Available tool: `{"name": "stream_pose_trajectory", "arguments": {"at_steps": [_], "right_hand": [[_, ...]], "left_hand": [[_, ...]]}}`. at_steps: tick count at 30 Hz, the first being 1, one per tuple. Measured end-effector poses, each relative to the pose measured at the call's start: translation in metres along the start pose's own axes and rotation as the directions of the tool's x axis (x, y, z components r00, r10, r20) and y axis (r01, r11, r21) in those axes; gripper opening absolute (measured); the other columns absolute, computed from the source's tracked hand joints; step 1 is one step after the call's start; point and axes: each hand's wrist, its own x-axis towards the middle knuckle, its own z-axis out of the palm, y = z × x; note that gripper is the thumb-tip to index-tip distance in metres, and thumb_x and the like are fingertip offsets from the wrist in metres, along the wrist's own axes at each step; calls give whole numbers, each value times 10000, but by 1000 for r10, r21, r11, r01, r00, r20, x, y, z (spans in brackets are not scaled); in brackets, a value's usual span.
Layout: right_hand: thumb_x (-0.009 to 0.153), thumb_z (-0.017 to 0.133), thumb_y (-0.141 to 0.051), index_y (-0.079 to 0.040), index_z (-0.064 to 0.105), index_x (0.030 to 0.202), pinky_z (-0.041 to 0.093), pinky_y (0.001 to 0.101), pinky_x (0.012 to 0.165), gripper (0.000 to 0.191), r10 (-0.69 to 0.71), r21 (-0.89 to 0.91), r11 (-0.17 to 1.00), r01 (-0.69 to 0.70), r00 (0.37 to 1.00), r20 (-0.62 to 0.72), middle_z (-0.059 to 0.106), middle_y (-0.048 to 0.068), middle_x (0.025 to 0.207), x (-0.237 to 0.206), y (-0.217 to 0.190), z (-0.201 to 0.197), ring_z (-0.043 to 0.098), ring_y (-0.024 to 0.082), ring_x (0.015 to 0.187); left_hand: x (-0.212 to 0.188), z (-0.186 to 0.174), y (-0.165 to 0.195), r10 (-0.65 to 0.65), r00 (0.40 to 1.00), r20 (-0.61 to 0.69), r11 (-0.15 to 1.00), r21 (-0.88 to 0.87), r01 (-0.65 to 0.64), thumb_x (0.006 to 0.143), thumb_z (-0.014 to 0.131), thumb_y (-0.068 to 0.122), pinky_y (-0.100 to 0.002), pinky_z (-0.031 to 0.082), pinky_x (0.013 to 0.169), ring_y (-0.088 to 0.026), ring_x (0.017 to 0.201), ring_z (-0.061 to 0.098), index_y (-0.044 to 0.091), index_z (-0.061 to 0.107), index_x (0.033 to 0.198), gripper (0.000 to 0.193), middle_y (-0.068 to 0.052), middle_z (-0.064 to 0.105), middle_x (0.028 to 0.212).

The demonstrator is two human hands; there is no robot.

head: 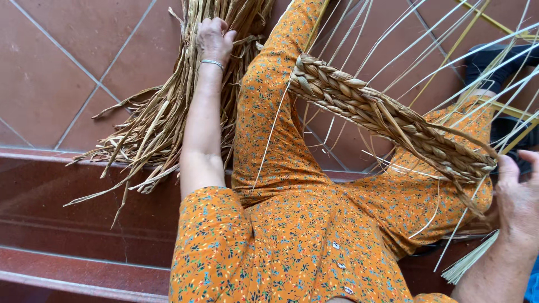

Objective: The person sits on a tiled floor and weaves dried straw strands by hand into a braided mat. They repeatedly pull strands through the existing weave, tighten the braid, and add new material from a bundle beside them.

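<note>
Braided straw band (387, 115), a thick plait of dried leaves, running diagonally from the upper centre of the frame down to the right edge, across the lap of a person in an orange flowered dress (292, 224). Thin pale strands (426, 39) fan out from the plait toward the upper right. The right hand (519, 196), at the right edge, touches the plait's lower end; whether its fingers are closed on it cannot be told. The left hand (213, 36), at top centre with a bracelet on the wrist, reaches with fingers curled into a loose bundle of dried leaves (151, 129) lying on the red tiled floor (50, 73) at upper left, above a red step (73, 224).
</note>
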Motion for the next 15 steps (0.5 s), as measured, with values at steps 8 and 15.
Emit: {"name": "stream_pose_trajectory", "arguments": {"at_steps": [8,15], "right_hand": [[964,854,-47,-54,717,954,488,402,986,138,-601,-274,781,561,795,-84,715,105,1035,8,-160,-14,641,271,1025],[1089,657,-112,-44,617,1385,560,284,952,307,-417,732,649,210,902,111,693,117,1249,12,-251,64,673,143,1081]], "left_hand": [[13,-12,36,108,978,-176,985,-117,-130,862,811,110,-407,492,755,-226,896,642,144,741,886,81,-37,728,925],[-38,-95,154,667,704,-245,574,-434,-694,950,759,11,-398,568,785,-299,878,670,49,669,954,98,-107,674,910]]}}
